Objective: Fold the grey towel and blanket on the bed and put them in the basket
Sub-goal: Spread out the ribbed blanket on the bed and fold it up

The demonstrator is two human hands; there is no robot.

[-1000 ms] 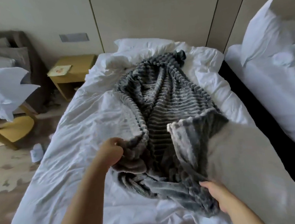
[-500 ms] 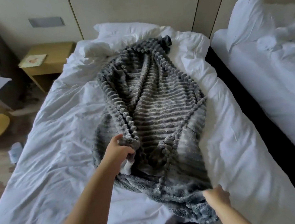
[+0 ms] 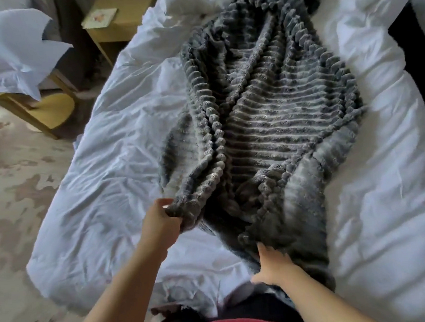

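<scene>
The grey blanket [image 3: 266,121] lay long and bunched down the middle of the bed [image 3: 113,148], with bare white sheet on both sides. The left hand [image 3: 160,226] held its near left corner, fingers curled tight around the bumpy edge. The right hand [image 3: 273,265] held the near bottom edge, thumb on top, fingers tucked under the cloth. Left of the bed was open floor [image 3: 14,214], then 1 wooden chair [image 3: 49,110] and 1 nightstand [image 3: 119,23].
</scene>
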